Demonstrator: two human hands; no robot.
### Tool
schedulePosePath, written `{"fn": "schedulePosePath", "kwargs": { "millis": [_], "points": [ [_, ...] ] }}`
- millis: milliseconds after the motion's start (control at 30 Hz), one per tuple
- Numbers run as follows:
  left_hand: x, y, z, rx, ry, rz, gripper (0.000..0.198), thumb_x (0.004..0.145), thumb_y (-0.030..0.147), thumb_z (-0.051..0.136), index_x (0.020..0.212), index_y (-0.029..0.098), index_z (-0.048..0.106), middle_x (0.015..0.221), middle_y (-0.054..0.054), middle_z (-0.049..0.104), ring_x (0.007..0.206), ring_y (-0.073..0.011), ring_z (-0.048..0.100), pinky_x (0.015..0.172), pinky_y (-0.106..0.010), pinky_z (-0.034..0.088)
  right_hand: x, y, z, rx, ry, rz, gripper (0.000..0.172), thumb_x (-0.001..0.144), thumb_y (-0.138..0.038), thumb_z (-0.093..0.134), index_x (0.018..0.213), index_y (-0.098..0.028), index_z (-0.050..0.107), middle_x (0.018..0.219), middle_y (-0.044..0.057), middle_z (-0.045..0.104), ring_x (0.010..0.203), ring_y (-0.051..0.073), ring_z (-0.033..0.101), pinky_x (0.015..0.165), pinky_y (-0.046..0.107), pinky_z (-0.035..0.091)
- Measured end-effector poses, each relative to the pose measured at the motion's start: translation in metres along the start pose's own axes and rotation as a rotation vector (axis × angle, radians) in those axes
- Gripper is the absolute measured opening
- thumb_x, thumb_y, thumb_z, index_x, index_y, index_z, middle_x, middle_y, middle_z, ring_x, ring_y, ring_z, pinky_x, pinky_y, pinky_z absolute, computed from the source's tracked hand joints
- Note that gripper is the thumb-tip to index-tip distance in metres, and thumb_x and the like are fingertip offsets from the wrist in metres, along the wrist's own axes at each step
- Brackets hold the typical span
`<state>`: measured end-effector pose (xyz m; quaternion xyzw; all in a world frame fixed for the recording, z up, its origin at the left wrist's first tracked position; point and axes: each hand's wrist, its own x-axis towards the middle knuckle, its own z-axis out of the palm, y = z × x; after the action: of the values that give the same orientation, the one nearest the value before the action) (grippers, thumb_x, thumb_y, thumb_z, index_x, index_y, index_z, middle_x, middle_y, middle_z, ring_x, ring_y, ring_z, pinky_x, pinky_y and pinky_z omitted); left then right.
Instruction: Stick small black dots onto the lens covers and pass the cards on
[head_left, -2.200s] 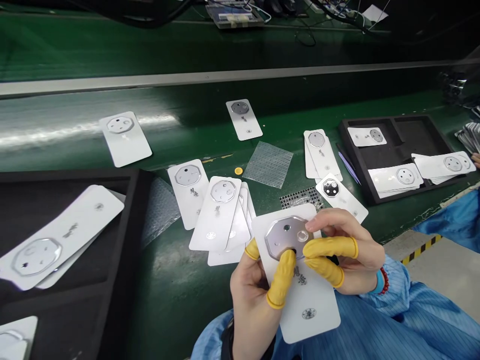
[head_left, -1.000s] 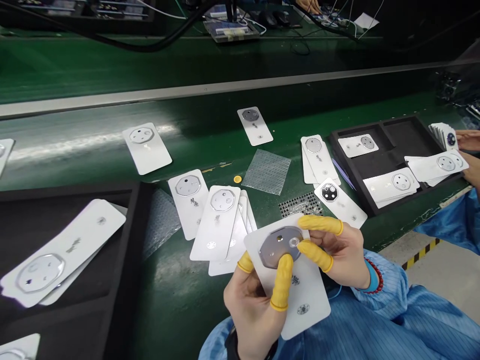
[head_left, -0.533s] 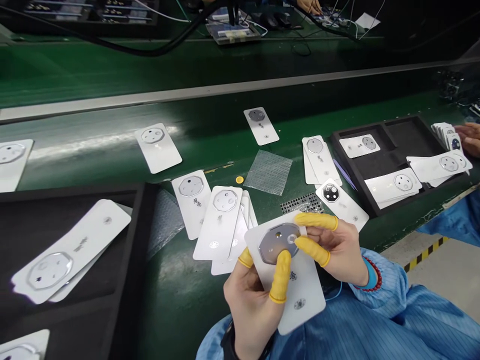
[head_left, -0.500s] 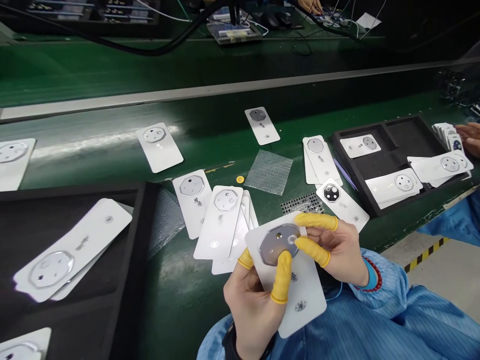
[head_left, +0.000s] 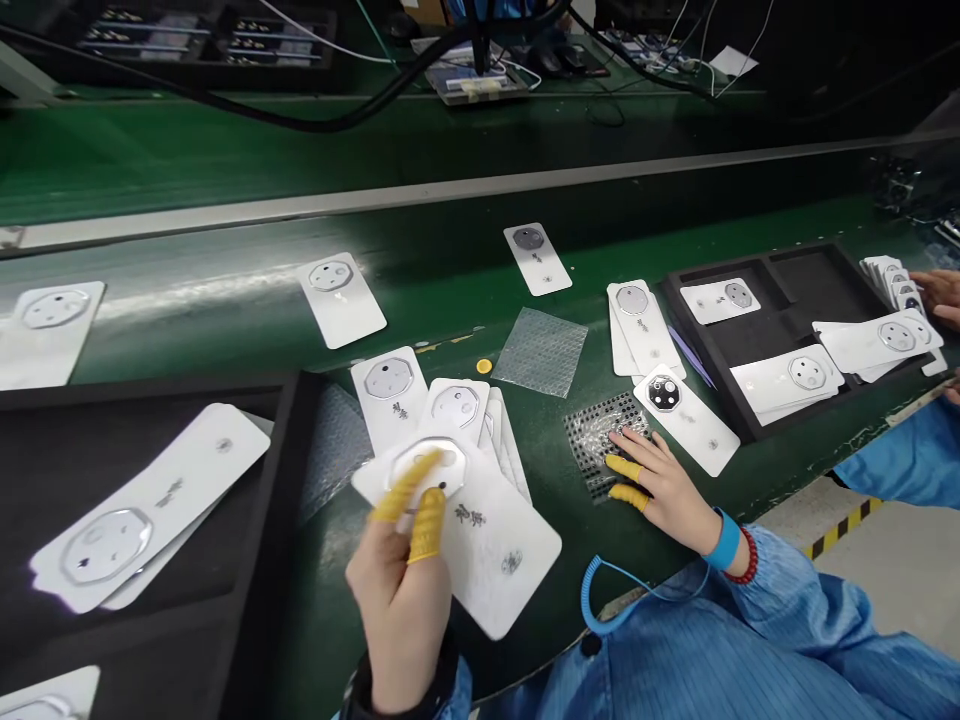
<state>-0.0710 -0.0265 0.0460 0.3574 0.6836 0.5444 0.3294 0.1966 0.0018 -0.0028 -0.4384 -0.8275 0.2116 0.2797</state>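
My left hand [head_left: 405, 580], with yellow finger cots, grips a white phone back cover [head_left: 499, 540] by its camera ring end. The cover is tilted above a pile of similar back covers [head_left: 388, 385] and partly hides them. To the right, my right hand [head_left: 671, 495] lies with fingers stretched out over a clear sheet of black dots [head_left: 592, 435]. Its fingertips are on or just above the sheet; contact I cannot tell. Beside that hand is a back cover with a black camera area [head_left: 686, 418]. Both of my wrists show bands.
A black tray [head_left: 255, 560] with covers stands at left, another black tray [head_left: 765, 335] at right. Bubble wrap [head_left: 541, 350], a yellow round piece [head_left: 484, 366] and purple tweezers [head_left: 691, 357] lie between. A blue coiled cord [head_left: 592, 595] runs near my right wrist. Another person's hand [head_left: 937, 295] is at far right.
My right hand has let go of the back cover and moved right and down to the dotted sheet. My left hand has carried the cover left, over the pile, and turned it.
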Motion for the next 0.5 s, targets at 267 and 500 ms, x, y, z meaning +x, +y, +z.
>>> {"fn": "schedulePosePath", "kwargs": {
  "millis": [267, 500],
  "points": [
    [-0.008, -0.002, 0.056, -0.058, -0.464, -0.2, 0.038, 0.072, 0.052, 0.071, 0.067, 0.016, 0.078, 0.061, -0.005, 0.073, 0.057, -0.0223, 0.063, 0.057, -0.031, 0.051, 0.002, -0.014, -0.024, 0.103, 0.211, -0.204, 0.044, 0.094, -0.004, 0.054, 0.134, -0.02, 0.058, 0.127, 0.015, 0.067, 0.123, 0.026, 0.062, 0.103, 0.051, 0.053],
    [-0.013, -0.004, 0.072, -0.204, -0.516, -0.314, 0.026, 0.061, 0.038, 0.085, 0.075, 0.018, 0.08, 0.073, -0.005, 0.076, 0.072, -0.023, 0.067, 0.069, -0.031, 0.052, 0.024, -0.03, -0.035, 0.314, 0.059, -0.154, 0.024, 0.094, -0.025, 0.064, 0.116, -0.017, 0.066, 0.108, 0.013, 0.068, 0.101, 0.021, 0.066, 0.086, 0.038, 0.06]
  ]
}}
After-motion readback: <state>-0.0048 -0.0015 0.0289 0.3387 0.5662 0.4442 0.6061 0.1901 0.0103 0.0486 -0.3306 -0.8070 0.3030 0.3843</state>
